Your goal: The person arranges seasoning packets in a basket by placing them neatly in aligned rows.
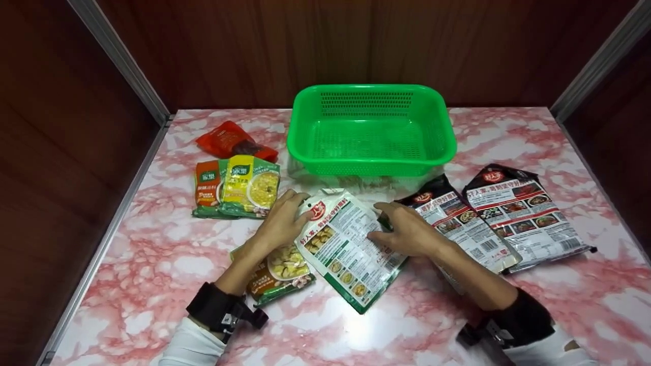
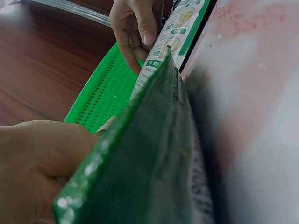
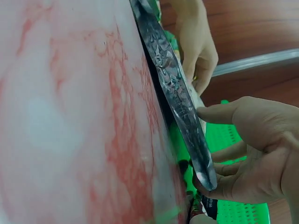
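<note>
Between the two hands is a white and green seasoning packet (image 1: 351, 249), its printed side with small dish pictures facing up. My left hand (image 1: 285, 218) holds its upper left edge, thumb over the printed face. On the opposite edge my right hand (image 1: 409, 231) grips it, and the right wrist view shows the thumb on one side and the fingers (image 3: 229, 182) on the other. A brown and green soup packet (image 1: 282, 272) lies under my left forearm, partly covered. Beside my right hand lies a black and white packet (image 1: 452, 218), overlapped by the forearm.
A green plastic basket (image 1: 371, 165) stands at the back middle. Left of it lie a red packet (image 1: 231, 140), a yellow soup packet (image 1: 249, 185) and an orange-red one (image 1: 206, 185). A second black and white packet (image 1: 529, 213) is at the right. Dark wooden panels (image 1: 330, 46) enclose the table.
</note>
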The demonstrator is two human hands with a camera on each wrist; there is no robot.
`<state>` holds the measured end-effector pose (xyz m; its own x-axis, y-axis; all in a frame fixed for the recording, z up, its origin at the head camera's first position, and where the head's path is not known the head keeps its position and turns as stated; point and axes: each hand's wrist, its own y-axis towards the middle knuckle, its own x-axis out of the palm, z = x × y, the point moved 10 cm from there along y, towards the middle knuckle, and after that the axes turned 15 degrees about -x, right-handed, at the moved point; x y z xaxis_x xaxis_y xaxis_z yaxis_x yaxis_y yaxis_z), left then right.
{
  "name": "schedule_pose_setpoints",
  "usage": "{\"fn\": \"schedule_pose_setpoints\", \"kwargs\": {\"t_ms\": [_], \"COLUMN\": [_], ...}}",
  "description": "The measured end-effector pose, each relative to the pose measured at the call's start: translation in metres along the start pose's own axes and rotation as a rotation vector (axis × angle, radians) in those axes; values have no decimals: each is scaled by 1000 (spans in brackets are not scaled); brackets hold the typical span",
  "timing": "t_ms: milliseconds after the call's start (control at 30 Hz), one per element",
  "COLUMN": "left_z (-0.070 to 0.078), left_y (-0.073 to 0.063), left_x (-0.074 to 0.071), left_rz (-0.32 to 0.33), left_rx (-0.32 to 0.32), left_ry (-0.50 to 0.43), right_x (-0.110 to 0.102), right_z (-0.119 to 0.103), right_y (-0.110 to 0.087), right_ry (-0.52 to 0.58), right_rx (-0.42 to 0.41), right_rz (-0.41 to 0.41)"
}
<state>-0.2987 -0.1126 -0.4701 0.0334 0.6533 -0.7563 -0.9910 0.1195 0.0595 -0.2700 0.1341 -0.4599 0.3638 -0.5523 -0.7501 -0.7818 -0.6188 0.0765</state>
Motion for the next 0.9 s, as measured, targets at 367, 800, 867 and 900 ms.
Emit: {"fn": "schedule_pose_setpoints", "kwargs": {"t_ms": [367,800,867,900], "left_z": [16,37,42,45], "left_y": [-3,-6,-6,-7], "left_x": [-9,-27,-31,-34], "left_rz": [-56,-35,-26,-18], "left_rx": [-45,-2,14,24], "left_ry": [-161,-229,-230,-226], "right_x": [-4,0,0,0], "right_z": [7,10,10,10], "right_y": [4,-6,-7,-7], "right_ry": [241,589,653,675], "right_rx": [7,100,112,119], "right_rz": [57,49,42,41]}}
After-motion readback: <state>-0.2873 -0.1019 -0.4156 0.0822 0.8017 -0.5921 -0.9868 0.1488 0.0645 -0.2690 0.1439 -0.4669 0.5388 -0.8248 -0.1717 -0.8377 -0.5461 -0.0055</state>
